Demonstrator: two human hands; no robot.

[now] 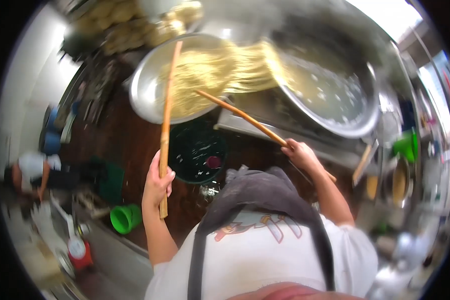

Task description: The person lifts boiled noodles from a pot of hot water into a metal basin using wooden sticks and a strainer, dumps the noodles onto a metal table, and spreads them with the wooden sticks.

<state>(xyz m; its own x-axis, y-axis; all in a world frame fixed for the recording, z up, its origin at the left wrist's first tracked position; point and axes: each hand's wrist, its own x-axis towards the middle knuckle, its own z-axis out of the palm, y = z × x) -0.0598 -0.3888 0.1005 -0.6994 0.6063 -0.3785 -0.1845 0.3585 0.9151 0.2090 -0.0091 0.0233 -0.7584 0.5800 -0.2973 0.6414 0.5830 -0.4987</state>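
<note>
Nearest is a white shirt (265, 255). Ahead, blurred yellow noodles (210, 67) lie largely in a metal bowl (146, 92); a stretch not yet inside bridges to the steaming pot (355, 134), so the shift looks well along, unfinished. The left hand (160, 177) and right hand (301, 154) each curl around a wooden stick (166, 120).

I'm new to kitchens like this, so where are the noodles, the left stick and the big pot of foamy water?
Noodles (232, 70): head view, middle of the strands.
Left stick (167, 107): head view, middle of its length.
Pot (352, 133): head view, on its near rim.
</note>
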